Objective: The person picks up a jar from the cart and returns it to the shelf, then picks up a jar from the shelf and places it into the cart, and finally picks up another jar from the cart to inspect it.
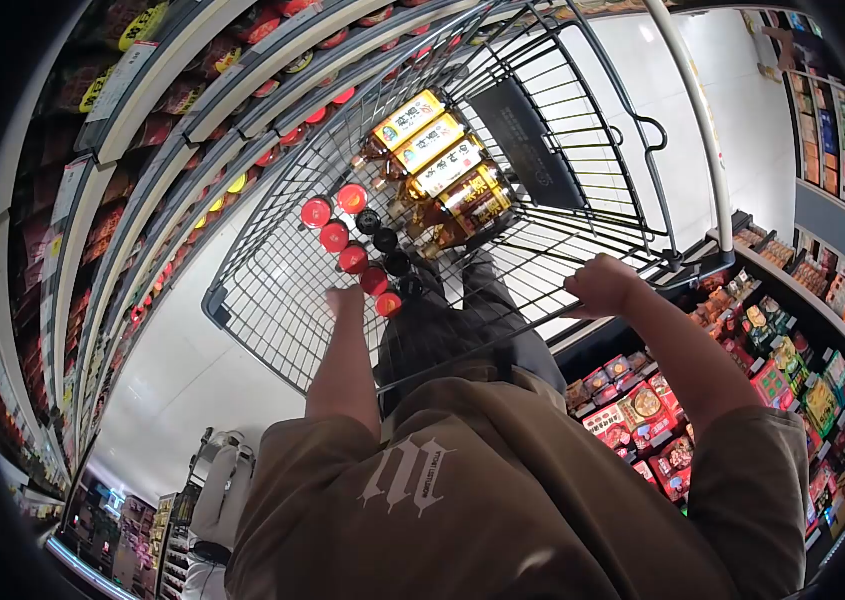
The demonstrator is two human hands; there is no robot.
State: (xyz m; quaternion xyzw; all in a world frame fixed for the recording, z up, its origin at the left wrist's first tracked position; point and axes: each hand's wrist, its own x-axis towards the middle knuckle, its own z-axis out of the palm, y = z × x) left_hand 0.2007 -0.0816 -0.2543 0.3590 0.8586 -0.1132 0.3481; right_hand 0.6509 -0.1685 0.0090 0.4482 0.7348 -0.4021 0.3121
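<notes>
A wire shopping cart [273, 345] stands before me. My right hand [603, 287] is closed on the cart's bar, at the right. At the left, my left hand [347, 300] is over the basket, beside the red-capped containers [353, 258]; its fingers are too small and blurred to read. Several black-capped containers [385, 240] stand beside the red ones. Farther in, several large bottles of dark liquid with yellow or white labels [443, 165] lie side by side. A dark panel [525, 140] is fixed to the basket beyond them.
Shelves of packaged goods [93, 210] curve along the left. A low display of red and green packages [643, 415] is at the right, with more shelves [843, 140] behind. Pale floor tiles [178, 360] show on the left. A light-coloured shape [226, 490] at lower left is unclear.
</notes>
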